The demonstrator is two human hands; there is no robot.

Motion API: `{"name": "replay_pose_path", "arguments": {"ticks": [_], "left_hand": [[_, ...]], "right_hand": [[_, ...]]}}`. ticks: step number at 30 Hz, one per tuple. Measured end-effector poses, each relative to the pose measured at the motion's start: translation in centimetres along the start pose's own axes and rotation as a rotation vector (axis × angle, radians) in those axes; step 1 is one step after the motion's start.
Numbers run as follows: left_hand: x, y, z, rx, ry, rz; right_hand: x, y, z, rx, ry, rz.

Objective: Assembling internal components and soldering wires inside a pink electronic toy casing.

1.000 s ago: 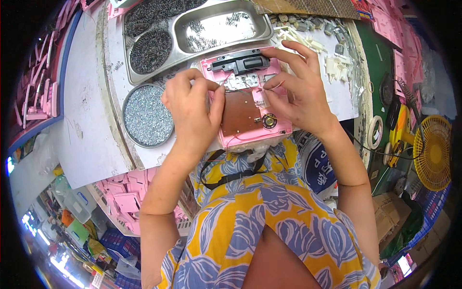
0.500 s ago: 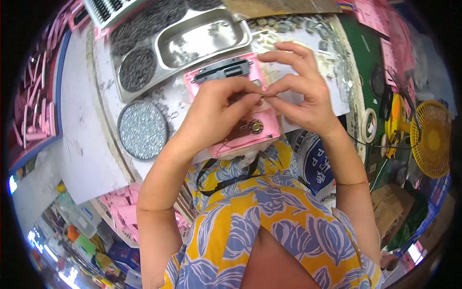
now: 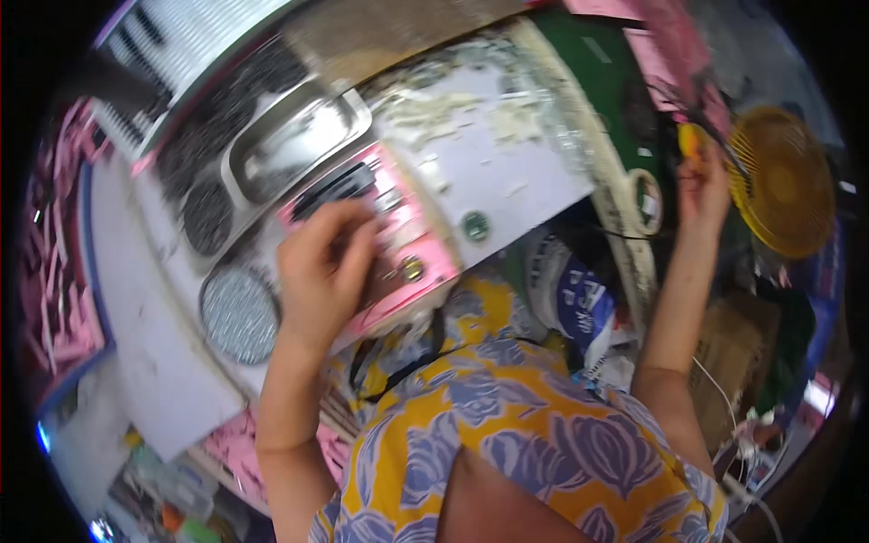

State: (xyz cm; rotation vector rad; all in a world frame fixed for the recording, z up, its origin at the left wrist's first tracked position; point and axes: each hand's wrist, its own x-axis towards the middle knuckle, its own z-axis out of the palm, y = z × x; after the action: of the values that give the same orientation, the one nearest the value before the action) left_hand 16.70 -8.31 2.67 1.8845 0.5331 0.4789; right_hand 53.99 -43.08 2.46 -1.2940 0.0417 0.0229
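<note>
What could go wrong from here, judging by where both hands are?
The pink casing lies at the near edge of the white table, with only the left hand over it; a nudge might tip it toward the lap.

The small silvery parts beside that wrist could scatter if bumped.

The right hand is at a yellow item close to the yellow round grille, which it might knock.

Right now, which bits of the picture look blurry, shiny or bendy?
Head view: blur smears the person's bare left hand; head view: glare whitens part of the shiny oblong metal tray; head view: the left edge of the white tabletop bows.
</note>
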Motion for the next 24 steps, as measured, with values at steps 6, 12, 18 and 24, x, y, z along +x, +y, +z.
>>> {"name": "replay_pose_path", "arguments": {"ticks": [6, 12, 18, 24], "left_hand": [[0.3, 0.0, 0.5, 0.015, 0.047, 0.041], [0.5, -1.3, 0.5, 0.312, 0.177, 0.275], [1.3, -1.6, 2.4, 0.555, 0.169, 0.241], [1.3, -1.8, 2.5, 0.581, 0.187, 0.263]], "right_hand": [[1.4, -0.2, 1.7, -0.237, 0.284, -0.247], [-3.7, -3.3, -5.3, 0.239, -0.223, -0.202], [-16.9, 3.6, 8.0, -0.138, -0.650, -0.117], [-20.0, 6.2, 12.6, -0.194, -0.880, 0.028]]}}
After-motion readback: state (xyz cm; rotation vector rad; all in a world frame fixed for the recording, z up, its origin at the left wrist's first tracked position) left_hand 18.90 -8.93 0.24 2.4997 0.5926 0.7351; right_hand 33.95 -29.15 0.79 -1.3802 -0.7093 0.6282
